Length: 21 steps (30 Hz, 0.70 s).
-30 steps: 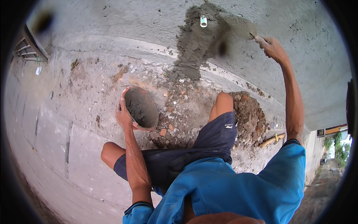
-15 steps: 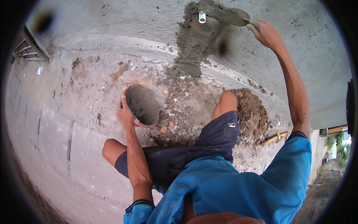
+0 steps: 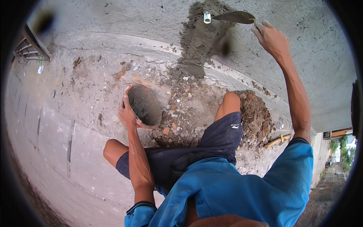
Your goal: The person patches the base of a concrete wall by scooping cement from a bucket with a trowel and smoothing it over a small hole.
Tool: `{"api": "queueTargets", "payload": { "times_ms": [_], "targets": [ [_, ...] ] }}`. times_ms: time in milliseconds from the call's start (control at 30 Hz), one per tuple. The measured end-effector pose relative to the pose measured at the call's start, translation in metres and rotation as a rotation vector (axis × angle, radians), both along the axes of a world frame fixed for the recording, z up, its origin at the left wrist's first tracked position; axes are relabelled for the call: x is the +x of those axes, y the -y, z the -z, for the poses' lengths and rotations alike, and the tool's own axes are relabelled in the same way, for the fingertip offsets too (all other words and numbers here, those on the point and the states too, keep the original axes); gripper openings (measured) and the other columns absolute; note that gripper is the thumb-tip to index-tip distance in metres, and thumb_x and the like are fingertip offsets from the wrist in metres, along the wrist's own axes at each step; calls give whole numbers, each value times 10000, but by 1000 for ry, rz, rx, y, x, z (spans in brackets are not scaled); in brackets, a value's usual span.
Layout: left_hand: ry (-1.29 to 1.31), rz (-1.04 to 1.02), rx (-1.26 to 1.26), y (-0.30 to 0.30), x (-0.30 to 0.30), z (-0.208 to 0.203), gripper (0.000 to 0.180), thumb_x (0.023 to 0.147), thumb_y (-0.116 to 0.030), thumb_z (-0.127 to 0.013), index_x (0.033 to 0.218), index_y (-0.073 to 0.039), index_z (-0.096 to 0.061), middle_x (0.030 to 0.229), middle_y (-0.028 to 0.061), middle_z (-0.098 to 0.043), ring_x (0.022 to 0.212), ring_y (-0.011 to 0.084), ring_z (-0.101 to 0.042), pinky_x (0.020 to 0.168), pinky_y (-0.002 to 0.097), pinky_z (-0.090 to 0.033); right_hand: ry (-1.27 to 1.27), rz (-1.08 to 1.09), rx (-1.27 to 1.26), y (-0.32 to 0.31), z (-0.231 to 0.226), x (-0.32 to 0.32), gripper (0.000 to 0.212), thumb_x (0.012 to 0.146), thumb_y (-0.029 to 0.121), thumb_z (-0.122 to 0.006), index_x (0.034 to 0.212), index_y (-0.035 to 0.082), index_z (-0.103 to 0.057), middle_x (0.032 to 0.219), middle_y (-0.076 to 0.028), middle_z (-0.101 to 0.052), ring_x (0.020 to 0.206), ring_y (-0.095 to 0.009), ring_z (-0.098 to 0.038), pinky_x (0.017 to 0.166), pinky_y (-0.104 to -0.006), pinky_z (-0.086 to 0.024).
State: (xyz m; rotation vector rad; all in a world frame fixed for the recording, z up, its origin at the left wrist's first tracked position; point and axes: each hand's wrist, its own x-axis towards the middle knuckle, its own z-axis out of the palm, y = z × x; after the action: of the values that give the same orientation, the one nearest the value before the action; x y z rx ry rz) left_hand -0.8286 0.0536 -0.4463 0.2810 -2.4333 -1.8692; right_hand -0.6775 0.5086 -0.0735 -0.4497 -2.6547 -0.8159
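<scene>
Right hand [image 3: 273, 39]: closed round the handle end of the trowel, fingers curled in, handle mostly hidden behind the knuckles.
Trowel [image 3: 236, 17]: in the right grip, blade out to the left of the knuckles and a little higher in view, seen nearly edge-on.
Blade axis: roughly crosswise, running leftward from the right grip, tip aimed at the white pipe stub [image 3: 207, 17].
Tip to stub: just beside, with a narrow gap in view; contact between blade and wall [image 3: 113, 19], cannot tell.
Wet mortar patch [image 3: 194, 45]: left of the right grip, around the stub and trailing down toward the wall's foot.
Nearer hand: right, for trowel, stub and patch; left, well apart, lower and farther left.
Left hand [image 3: 127, 110]: fingers hooked over the bucket's rim; firmness of hold, cannot tell.
Bucket [image 3: 153, 102]: immediately right of the left grip, mouth in view, grey mortar inside.
Rubble heap [image 3: 257, 119]: well below the right grip, beside the right knee.
Against half a second ago: blade turned from broad face to thin profile.
Against a second ago: right grip closer to level with the stub; left grip on the bucket much the same.
</scene>
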Motion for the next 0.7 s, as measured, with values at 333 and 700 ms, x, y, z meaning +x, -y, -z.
{"api": "queueTargets", "payload": {
  "times_ms": [333, 700],
  "targets": [
    [-25, 7, 78, 3, 0, -1, 543, 1059, -427, -581, 1233, 74, -699, 1141, 129, -718, 1062, 225, -632, 966, 362, -478, -264, -138, -9, -31, 3, 20, 427, 1076, 415, -533, 1140, 38, -724, 1040, -185, -718, 817, -396, -724, 712, -504, -581],
    [-58, 34, 90, 3, -2, 5, 477, 1076, -353, -566, 1277, 59, -699, 1195, 115, -715, 1111, 206, -633, 1007, 347, -471, -87, 50, -1057, -18, 43, -2, 542, 1035, 556, -584, 960, 31, -698, 681, 12, -523, 524, -96, -503, 462, -316, -405]
  ]
}}
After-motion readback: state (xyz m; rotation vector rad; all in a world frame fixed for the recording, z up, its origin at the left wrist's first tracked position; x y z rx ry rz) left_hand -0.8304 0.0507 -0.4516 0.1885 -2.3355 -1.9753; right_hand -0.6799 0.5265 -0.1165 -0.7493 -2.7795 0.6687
